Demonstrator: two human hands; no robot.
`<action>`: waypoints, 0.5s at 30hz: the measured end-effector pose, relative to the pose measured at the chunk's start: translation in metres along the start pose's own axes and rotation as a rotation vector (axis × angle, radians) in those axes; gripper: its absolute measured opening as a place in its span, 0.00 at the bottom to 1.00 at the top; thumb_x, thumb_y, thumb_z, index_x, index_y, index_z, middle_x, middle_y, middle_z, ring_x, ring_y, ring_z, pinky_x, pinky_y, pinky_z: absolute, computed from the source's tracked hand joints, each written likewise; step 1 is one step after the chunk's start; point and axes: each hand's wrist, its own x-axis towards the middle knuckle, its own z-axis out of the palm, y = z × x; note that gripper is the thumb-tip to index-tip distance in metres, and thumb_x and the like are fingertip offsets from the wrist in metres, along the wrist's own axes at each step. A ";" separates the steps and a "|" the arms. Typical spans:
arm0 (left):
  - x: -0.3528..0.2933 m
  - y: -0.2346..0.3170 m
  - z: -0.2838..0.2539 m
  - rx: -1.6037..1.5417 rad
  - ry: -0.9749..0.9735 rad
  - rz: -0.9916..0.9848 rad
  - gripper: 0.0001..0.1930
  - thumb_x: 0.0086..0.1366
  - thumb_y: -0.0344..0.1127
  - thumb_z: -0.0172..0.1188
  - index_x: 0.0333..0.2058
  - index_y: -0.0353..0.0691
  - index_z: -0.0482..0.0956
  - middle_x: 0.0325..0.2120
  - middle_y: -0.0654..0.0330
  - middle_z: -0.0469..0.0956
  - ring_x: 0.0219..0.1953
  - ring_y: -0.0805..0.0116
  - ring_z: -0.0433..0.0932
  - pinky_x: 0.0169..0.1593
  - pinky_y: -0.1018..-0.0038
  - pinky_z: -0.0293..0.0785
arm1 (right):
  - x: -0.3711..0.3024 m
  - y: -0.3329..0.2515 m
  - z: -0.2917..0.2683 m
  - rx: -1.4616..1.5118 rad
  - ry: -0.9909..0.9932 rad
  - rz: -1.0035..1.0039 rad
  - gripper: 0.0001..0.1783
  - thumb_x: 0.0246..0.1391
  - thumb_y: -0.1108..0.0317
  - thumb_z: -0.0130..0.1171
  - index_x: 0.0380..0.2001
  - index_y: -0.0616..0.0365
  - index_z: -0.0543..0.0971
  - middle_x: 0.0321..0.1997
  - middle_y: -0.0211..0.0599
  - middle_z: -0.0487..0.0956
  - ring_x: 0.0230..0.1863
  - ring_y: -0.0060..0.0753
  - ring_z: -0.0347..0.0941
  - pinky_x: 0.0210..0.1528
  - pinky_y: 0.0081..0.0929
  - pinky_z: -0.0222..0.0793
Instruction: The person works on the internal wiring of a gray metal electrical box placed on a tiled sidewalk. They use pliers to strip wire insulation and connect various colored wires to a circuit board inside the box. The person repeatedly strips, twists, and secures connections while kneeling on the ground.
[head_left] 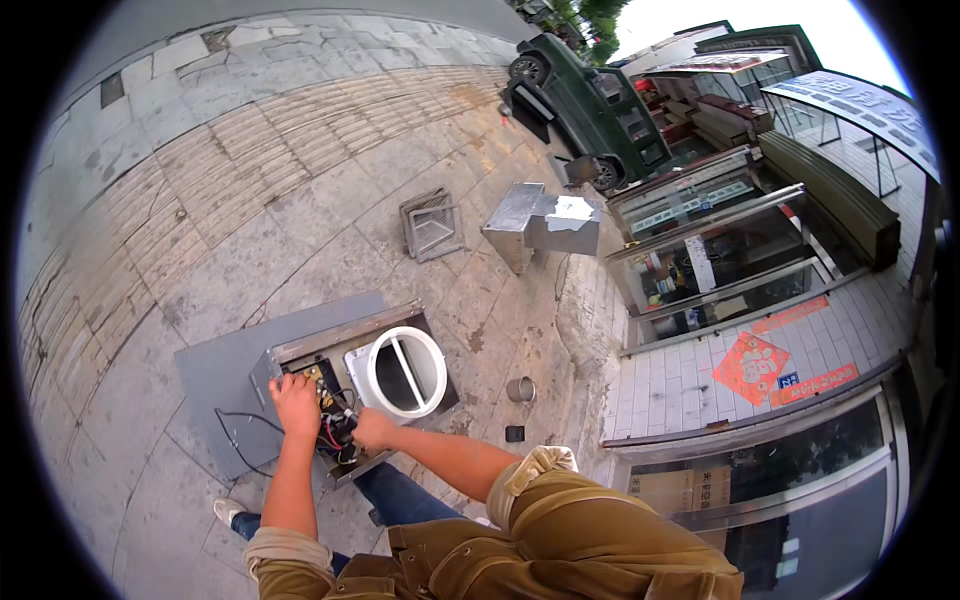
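An opened metal-cased appliance [345, 328] lies on a grey sheet [235, 345] on the pavement. A white ring [443, 370] with a bar across it fills the right part of the appliance. On its left side, a circuit board [325, 380] and coloured wires [328, 432] are exposed. My left hand [295, 403] is at the board's left edge, fingers curled; whatever they grip is hidden. Lower down, my right hand [374, 430] is closed beside the dark parts and wires. What it holds is too small to name. A black cord [226, 436] loops out on the left.
A metal cup [520, 389] and a small black box [515, 434] stand to the right. Beyond the appliance are a wire-mesh frame [434, 228] and a sheet-metal box [545, 222]. A tiled shopfront [660, 395] lines the right side; a dark green vehicle [590, 100] is parked farther off.
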 end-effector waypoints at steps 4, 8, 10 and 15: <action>0.013 0.008 -0.011 0.014 -0.028 -0.006 0.06 0.55 0.31 0.54 0.27 0.43 0.80 0.31 0.64 0.78 0.44 0.65 0.73 0.59 0.52 0.58 | -0.018 -0.015 -0.031 0.220 0.121 0.222 0.16 0.39 0.67 0.57 0.25 0.74 0.80 0.35 0.69 0.78 0.43 0.63 0.76 0.47 0.45 0.73; -0.004 -0.008 -0.002 0.057 -0.080 -0.001 0.06 0.54 0.30 0.55 0.28 0.46 0.81 0.31 0.68 0.77 0.43 0.67 0.73 0.58 0.51 0.59 | -0.004 -0.007 0.003 0.316 0.063 0.253 0.23 0.41 0.66 0.59 0.36 0.76 0.75 0.38 0.70 0.77 0.46 0.65 0.75 0.50 0.46 0.70; -0.004 -0.007 0.001 0.029 -0.035 -0.008 0.06 0.54 0.30 0.55 0.29 0.46 0.81 0.31 0.68 0.77 0.43 0.68 0.73 0.59 0.51 0.58 | -0.004 -0.006 0.000 0.295 0.079 0.249 0.23 0.42 0.65 0.59 0.37 0.76 0.75 0.39 0.70 0.77 0.46 0.65 0.74 0.51 0.46 0.70; -0.004 -0.003 -0.001 0.028 -0.082 -0.031 0.06 0.54 0.31 0.56 0.28 0.46 0.82 0.32 0.66 0.78 0.45 0.67 0.73 0.61 0.50 0.56 | -0.004 -0.003 -0.007 0.327 -0.037 0.264 0.24 0.48 0.60 0.63 0.39 0.74 0.76 0.40 0.67 0.78 0.47 0.64 0.75 0.51 0.44 0.69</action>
